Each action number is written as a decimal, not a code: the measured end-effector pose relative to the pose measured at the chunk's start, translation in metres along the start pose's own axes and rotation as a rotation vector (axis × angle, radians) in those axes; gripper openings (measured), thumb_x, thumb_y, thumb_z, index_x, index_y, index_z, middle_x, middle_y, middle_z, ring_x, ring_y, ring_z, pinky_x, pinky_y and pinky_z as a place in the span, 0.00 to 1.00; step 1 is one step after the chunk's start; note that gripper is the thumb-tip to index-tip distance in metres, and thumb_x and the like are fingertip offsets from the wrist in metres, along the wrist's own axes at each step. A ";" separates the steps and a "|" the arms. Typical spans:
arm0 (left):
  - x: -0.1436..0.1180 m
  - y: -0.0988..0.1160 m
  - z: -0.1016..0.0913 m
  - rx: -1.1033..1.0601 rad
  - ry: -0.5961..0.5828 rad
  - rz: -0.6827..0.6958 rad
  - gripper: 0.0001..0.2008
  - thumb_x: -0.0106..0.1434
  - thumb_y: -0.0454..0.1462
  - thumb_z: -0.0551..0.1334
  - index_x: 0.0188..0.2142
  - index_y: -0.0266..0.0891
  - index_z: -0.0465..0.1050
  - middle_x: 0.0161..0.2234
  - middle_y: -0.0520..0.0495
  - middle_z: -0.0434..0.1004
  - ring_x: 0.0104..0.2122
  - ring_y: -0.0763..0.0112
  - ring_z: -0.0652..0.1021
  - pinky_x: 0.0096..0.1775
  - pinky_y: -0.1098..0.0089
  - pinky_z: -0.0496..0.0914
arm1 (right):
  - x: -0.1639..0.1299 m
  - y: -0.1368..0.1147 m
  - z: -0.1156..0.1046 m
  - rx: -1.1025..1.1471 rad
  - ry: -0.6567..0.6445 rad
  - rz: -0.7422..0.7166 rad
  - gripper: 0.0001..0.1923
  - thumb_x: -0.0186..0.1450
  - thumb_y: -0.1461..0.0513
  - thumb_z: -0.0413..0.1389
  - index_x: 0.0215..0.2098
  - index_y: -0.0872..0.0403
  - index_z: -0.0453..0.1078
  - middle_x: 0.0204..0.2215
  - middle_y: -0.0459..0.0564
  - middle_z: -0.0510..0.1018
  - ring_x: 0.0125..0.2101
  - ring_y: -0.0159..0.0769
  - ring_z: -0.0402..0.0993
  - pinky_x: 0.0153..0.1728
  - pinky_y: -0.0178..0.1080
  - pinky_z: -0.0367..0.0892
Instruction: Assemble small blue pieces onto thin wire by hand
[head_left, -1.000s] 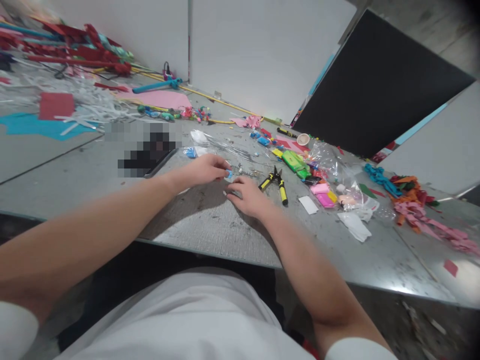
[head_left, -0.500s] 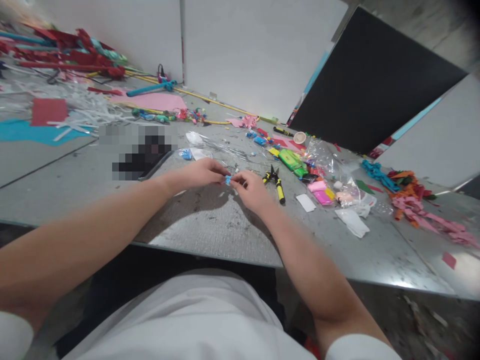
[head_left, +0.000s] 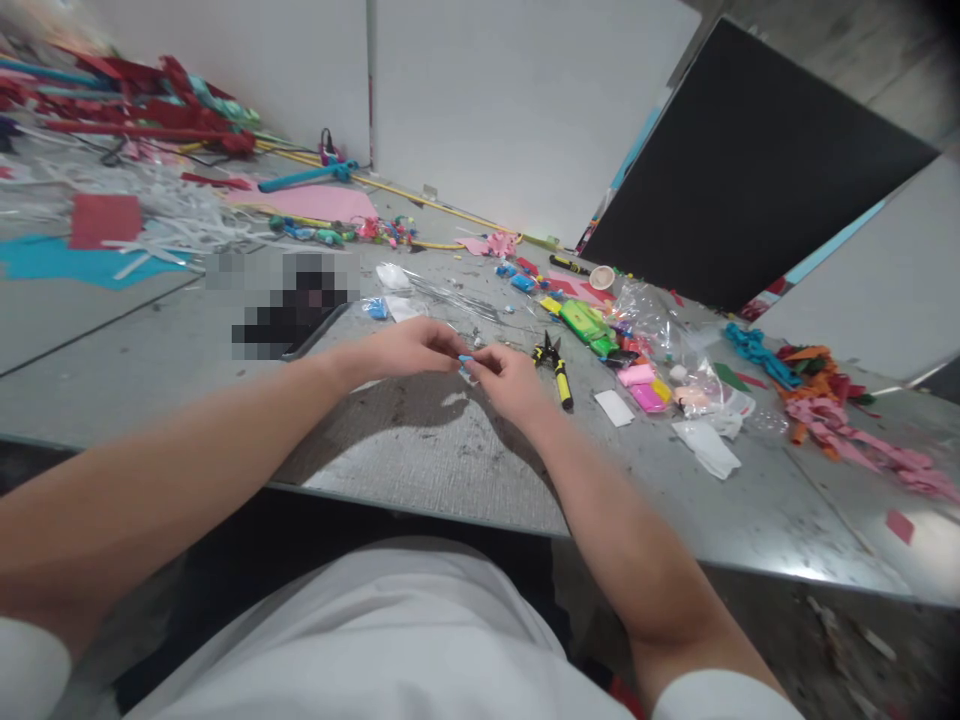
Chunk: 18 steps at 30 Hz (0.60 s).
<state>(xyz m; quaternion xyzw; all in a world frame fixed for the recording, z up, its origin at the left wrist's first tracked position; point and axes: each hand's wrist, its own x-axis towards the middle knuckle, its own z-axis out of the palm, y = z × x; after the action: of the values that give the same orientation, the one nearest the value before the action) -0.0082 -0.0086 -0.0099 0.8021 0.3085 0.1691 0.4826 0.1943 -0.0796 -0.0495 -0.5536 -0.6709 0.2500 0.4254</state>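
Note:
Between the fingertips of both hands is a small blue piece of modelling clay, mostly covered by the fingers. My left hand pinches it from the left, thumb and fingers together. From the right, my right hand pinches the same piece with thumb and index finger. Both hands are just above the grey table. Right of them lie yellow-and-black pliers, jaws pointing away from me. Behind my left hand sit a small blue packet and a bundle of thin wires.
To the right are a green packet, a pink packet, clear plastic wrapping and white paper. A dark, pixelated object lies left. Paper strips fill the far left; a black board leans at the back.
Both hands and the blue piece have shifted slightly right. The fingers have changed their grip a little and cover more of the piece. The view has moved slightly too.

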 end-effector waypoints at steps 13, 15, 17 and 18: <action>0.006 -0.011 0.003 0.187 0.142 0.111 0.16 0.59 0.46 0.69 0.43 0.39 0.79 0.35 0.46 0.85 0.35 0.65 0.82 0.36 0.68 0.71 | 0.003 0.000 0.008 0.322 -0.060 0.158 0.05 0.66 0.62 0.60 0.40 0.53 0.76 0.30 0.46 0.82 0.29 0.33 0.81 0.37 0.39 0.80; 0.007 -0.011 0.003 0.179 0.159 0.091 0.15 0.61 0.46 0.68 0.42 0.39 0.80 0.35 0.45 0.85 0.34 0.65 0.81 0.36 0.68 0.71 | 0.001 0.001 0.009 0.315 -0.068 0.152 0.09 0.65 0.62 0.61 0.44 0.52 0.76 0.32 0.46 0.83 0.31 0.34 0.82 0.38 0.39 0.80; 0.008 -0.009 0.002 0.180 0.150 0.069 0.13 0.63 0.45 0.66 0.40 0.38 0.80 0.32 0.46 0.83 0.32 0.66 0.80 0.35 0.68 0.71 | 0.000 0.003 0.008 0.261 -0.077 0.125 0.11 0.64 0.62 0.62 0.45 0.51 0.76 0.32 0.46 0.83 0.32 0.35 0.83 0.38 0.40 0.79; 0.008 -0.008 0.002 0.186 0.142 0.061 0.13 0.63 0.45 0.65 0.38 0.38 0.80 0.31 0.46 0.83 0.31 0.67 0.80 0.35 0.68 0.70 | -0.001 0.003 0.008 0.218 -0.074 0.106 0.11 0.64 0.61 0.62 0.45 0.51 0.76 0.31 0.46 0.83 0.31 0.35 0.83 0.38 0.40 0.78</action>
<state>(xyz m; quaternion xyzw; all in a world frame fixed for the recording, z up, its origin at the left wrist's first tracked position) -0.0038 -0.0017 -0.0182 0.8384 0.3314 0.2108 0.3779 0.1893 -0.0790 -0.0567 -0.5291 -0.6249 0.3638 0.4440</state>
